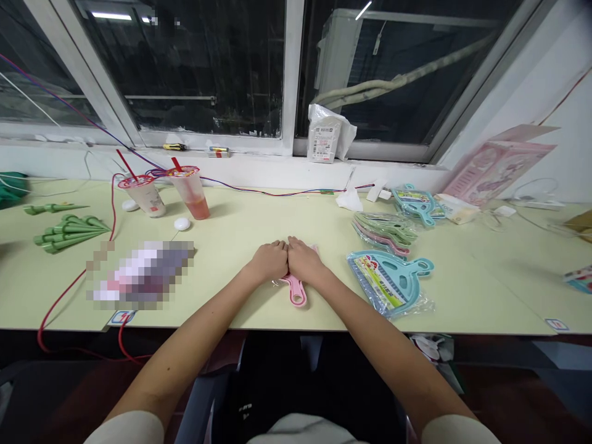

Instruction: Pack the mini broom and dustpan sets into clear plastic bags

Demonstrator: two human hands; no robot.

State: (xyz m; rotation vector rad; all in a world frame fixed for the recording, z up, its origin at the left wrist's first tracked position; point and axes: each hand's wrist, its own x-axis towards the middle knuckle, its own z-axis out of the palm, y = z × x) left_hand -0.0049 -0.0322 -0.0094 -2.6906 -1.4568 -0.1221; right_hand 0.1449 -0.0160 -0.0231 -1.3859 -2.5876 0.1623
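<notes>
Side by side near the front of the table, my left hand (pixel 269 260) and my right hand (pixel 305 261) are both closed, knuckles touching, over a small pink dustpan (pixel 296 295). Its handle with a hole sticks out toward me beneath my fingers, and a bit of clear film shows beside it; the rest is mostly covered. Right of my right hand lies a blue dustpan (pixel 411 280) in a clear bag with a printed card. Behind that is a stack of bagged green and pink dustpans (pixel 386 229), with more blue dustpans (pixel 419 203) farther back.
At left stand two drink cups (pixel 197 200) with red straws, near a white round object (pixel 182 224) and green cone-shaped pieces (pixel 69 234). A red cable (pixel 60 302) hangs over the front edge. A pink box (pixel 499 166) leans back right; a wrapped white package (pixel 325 139) sits on the sill.
</notes>
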